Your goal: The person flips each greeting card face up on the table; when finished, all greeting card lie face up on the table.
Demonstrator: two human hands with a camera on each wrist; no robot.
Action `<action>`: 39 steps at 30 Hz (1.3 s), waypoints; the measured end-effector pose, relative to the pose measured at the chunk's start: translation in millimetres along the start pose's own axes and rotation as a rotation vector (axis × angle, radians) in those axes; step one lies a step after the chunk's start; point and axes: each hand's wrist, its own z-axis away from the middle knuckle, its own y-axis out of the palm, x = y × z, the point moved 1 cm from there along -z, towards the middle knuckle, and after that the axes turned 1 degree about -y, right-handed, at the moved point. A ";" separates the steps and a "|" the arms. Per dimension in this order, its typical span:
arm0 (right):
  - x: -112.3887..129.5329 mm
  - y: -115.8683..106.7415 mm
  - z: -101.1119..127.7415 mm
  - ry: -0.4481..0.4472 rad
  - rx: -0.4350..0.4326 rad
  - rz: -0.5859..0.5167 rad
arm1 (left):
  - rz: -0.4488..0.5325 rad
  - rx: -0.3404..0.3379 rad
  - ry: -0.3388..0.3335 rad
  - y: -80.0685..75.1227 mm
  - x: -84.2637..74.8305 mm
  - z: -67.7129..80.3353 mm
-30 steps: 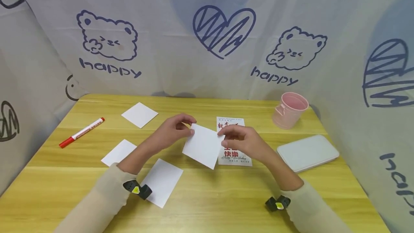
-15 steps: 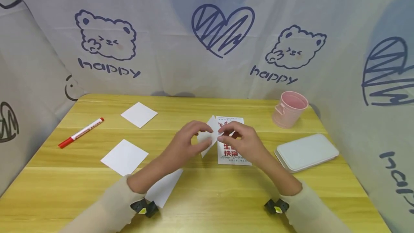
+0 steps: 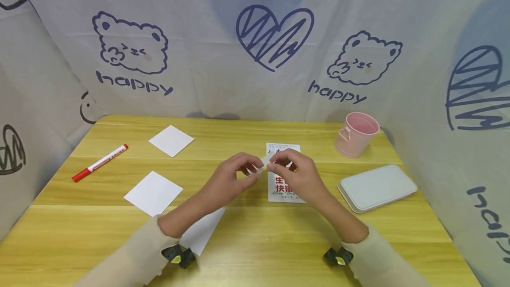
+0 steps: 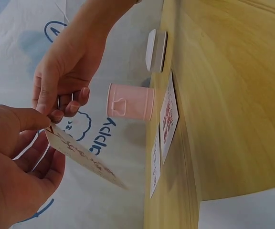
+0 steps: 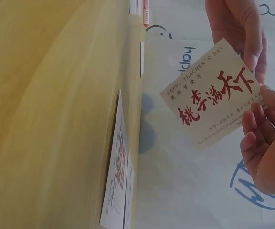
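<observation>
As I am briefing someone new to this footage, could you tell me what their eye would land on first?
First, the two hands meeting above the middle of the wooden table: the left hand and right hand pinch a small printed card with red characters between them. Next, the pink cup at the back right and the red marker at the far left.

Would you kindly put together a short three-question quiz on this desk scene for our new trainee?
1. True or false: both hands hold the small printed card above the table.
2. Which thing lies nearest the pink cup? A) red marker B) white case C) blank square sheet
3. Fill in: the English line on the held card reads "HAPPY ____ DAY".

Key
1. True: the left hand and right hand pinch it between them.
2. B
3. TEACHER'S
</observation>
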 end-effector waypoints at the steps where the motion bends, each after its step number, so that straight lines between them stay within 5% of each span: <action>1: 0.2 0.0 0.2 0.004 -0.001 -0.002 | 0.003 0.001 -0.003 0.0 -0.1 -0.1; 11: 7.2 -1.0 0.9 0.008 -0.005 0.023 | -0.007 -0.041 -0.015 -3.8 1.8 -1.0; 24: 7.0 -17.5 -4.5 -0.113 -0.043 0.170 | 0.306 -0.109 -0.279 -20.8 13.9 -9.0; 34: 5.1 -5.2 -2.4 -0.098 0.129 0.136 | 0.299 0.060 -0.247 -13.1 8.0 -5.4; 39: 4.6 -3.4 -1.0 -0.040 0.133 0.105 | 0.289 0.053 -0.240 -9.3 8.0 -5.4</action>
